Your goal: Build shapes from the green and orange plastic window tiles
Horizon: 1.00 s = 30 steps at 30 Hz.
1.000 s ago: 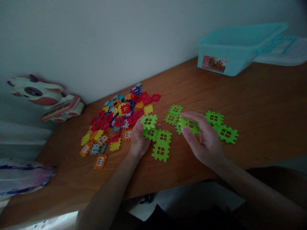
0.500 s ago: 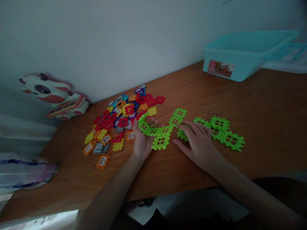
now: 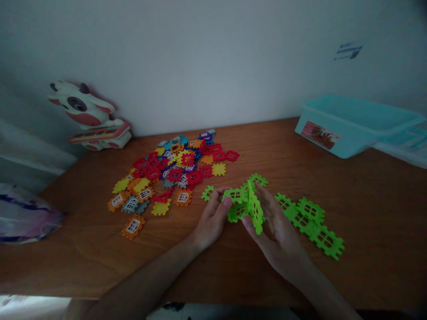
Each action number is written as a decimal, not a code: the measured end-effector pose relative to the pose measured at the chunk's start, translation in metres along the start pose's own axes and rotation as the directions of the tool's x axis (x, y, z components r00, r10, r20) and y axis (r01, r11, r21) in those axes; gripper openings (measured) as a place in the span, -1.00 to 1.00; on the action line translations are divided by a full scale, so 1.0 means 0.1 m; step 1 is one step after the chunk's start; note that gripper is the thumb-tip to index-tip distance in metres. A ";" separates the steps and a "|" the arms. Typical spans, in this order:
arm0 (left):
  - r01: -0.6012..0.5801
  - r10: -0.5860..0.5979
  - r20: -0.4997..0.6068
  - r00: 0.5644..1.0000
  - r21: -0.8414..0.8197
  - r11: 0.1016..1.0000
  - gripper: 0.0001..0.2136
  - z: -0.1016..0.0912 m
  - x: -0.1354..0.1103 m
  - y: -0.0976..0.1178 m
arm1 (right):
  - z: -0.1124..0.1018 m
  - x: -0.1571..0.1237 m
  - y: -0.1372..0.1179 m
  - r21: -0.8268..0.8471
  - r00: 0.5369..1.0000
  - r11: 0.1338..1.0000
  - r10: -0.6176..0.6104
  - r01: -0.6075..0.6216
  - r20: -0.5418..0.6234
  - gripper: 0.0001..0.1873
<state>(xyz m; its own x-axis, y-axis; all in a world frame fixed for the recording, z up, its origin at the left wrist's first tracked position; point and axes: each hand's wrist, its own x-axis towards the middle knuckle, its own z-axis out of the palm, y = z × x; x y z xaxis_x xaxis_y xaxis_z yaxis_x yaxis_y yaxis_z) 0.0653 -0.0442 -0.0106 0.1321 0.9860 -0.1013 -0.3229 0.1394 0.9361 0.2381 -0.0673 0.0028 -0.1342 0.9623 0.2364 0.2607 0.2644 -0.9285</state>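
Note:
Over the middle of the wooden table, my left hand [image 3: 211, 222] pinches a green window panel [image 3: 235, 195] between thumb and fingers. It is joined at an angle to other green window panels, one of which stands upright [image 3: 255, 210]. My right hand [image 3: 279, 229] grips that upright panel, thumb in front and fingers behind. More of the green panels show behind the hands, partly hidden, and I cannot tell how they all connect. Several green window panels [image 3: 312, 226] lie joined or overlapping on the table to the right of my right hand.
A pile of red, yellow, orange, blue and grey panels [image 3: 160, 171] lies to the left. A cow-shaped toy keyboard [image 3: 100, 133] stands behind it. At the back right is a light blue bin [image 3: 347, 129]; a plastic bag [image 3: 28, 218] sits at the left edge.
My head view has shifted. The green chain in my left hand is now folded more tightly, and my right hand has moved from the table onto its upright panel.

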 end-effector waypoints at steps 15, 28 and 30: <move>-0.075 0.057 -0.077 0.995 -0.254 0.964 -0.47 -0.19 0.24 0.12 | 0.10 0.63 0.01 -0.156 0.968 0.957 -0.229 0.242 0.098 -0.40; -0.151 0.163 -0.013 0.986 0.320 0.935 -0.45 -0.39 0.33 0.11 | 0.25 0.86 0.48 -0.247 0.873 0.838 -0.454 0.486 0.178 -0.48; -0.216 0.229 0.015 0.973 0.392 0.894 -0.45 -0.38 0.31 0.09 | 0.21 0.84 0.51 -0.262 0.853 0.813 -0.478 0.520 0.210 -0.42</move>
<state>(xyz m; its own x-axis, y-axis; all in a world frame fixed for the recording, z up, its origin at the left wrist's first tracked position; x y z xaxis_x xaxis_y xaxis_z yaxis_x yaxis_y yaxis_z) 0.0306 -0.0091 -0.0182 0.0691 0.9903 0.1207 0.0495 -0.1243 0.9910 0.2198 0.0258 -0.0304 -0.4397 0.6816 0.5849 0.3928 0.7316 -0.5572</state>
